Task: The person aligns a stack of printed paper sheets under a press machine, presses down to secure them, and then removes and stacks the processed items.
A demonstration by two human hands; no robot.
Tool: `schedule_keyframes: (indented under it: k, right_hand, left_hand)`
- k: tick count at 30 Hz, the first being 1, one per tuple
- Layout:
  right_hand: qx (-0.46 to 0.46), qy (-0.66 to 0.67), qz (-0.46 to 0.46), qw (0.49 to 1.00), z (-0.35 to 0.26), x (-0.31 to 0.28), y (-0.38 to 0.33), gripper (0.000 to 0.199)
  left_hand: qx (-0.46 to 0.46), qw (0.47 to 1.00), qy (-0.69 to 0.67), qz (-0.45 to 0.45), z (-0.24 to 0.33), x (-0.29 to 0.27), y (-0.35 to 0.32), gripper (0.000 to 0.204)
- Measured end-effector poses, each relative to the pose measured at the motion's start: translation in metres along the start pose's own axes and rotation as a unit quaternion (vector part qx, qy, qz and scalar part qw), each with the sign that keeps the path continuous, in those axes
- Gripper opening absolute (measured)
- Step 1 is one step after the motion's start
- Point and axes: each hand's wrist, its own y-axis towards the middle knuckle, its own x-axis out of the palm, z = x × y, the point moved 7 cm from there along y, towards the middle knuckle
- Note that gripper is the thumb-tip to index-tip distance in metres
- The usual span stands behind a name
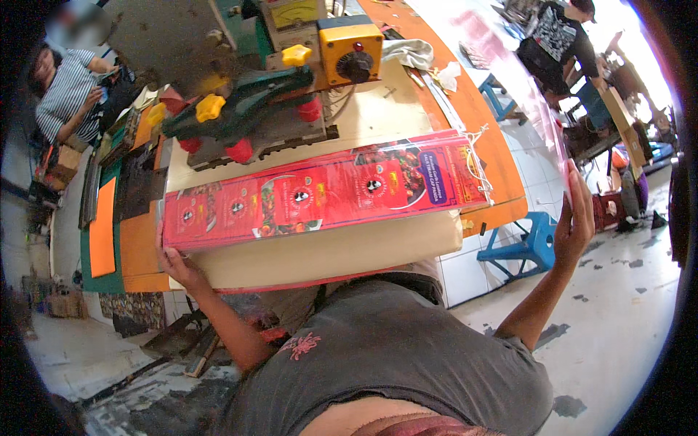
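A long red stack of printed plastic sheets (pixel 313 192) lies across a cream padded surface (pixel 349 251) in front of me, with white strings (pixel 476 171) at its right end. My left hand (pixel 185 270) is closed at the near left corner of these sheets, its fingertips partly hidden by the edge. Out to the right, my right hand (pixel 574 211) is raised beside the table and closed on the lower end of a pink see-through plastic sheet (pixel 534 94). That sheet stretches up and away from the hand, blurred toward its far end.
Behind the sheets stands a dark green machine (pixel 254 98) with yellow knobs and a yellow control box (pixel 350 54). An orange table (pixel 502 178) lies underneath. Blue stools (pixel 520 247) stand at right. One person (pixel 69 98) is at far left, another (pixel 560 47) at far right.
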Motion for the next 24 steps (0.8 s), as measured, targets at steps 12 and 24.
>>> schedule_keyframes:
  k: [12,24]
  right_hand:
    - [-0.091,-0.092,-0.026,0.991,0.003,0.020,-0.029,0.043]
    - [-0.122,-0.051,0.010,0.991,0.002,0.027,-0.036,0.038]
  left_hand:
    - [0.057,0.998,0.015,-0.018,0.038,0.028,0.006,0.064]
    - [0.002,1.000,-0.022,0.004,0.008,0.016,0.004,0.066]
